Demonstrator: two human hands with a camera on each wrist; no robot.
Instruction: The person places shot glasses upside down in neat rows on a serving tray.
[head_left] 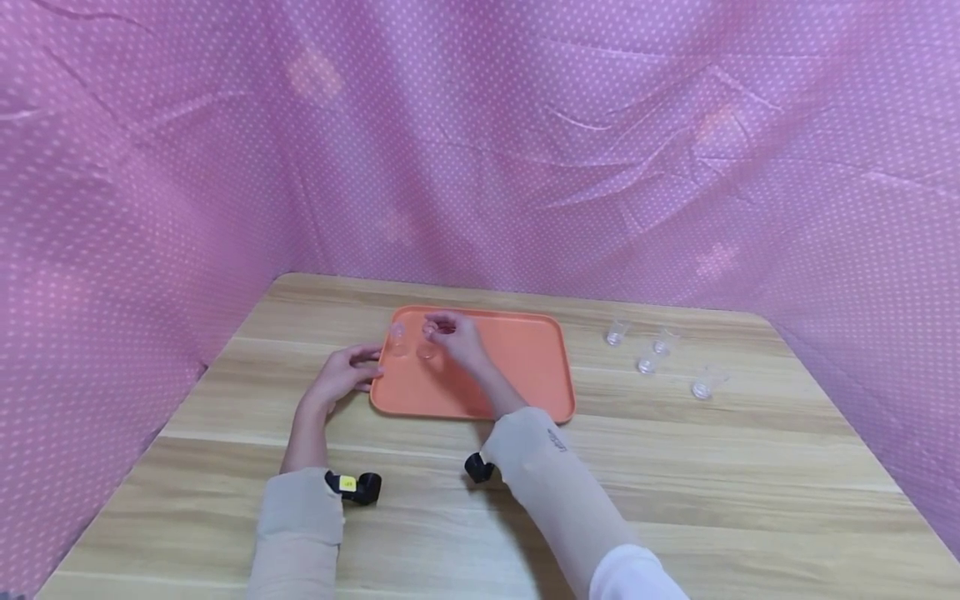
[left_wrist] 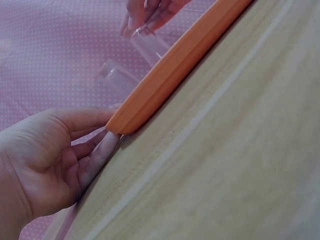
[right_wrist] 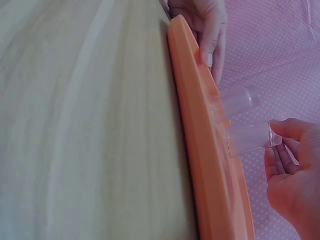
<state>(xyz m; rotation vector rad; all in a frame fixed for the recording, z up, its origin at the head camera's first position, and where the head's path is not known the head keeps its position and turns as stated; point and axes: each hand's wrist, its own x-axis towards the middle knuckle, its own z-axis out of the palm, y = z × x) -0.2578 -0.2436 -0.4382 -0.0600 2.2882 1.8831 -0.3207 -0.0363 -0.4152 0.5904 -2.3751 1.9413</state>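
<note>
There are six cups (head_left: pixel 398 340): two at the 10 o'clock part of one tray (head_left: pixel 536 354), and four past it at 3 o'clock. One left hand (head_left: pixel 341 379) is at 9 o'clock, one right hand (head_left: pixel 459 342) at 10. Two sleeves (head_left: pixel 300 508) are toward 5 and 7, with two cameras (head_left: pixel 367 488) between. There is one table (head_left: pixel 420 517).

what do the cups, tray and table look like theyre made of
Cups: glass or clear plastic, smooth and shiny; see-through with bright glints, which fit either.
Tray: probably moulded plastic, fairly matte; even orange colour, rounded corners, raised rim.
Table: wood or wood-look laminate, low sheen; pale, streaky grain runs across it.
</note>
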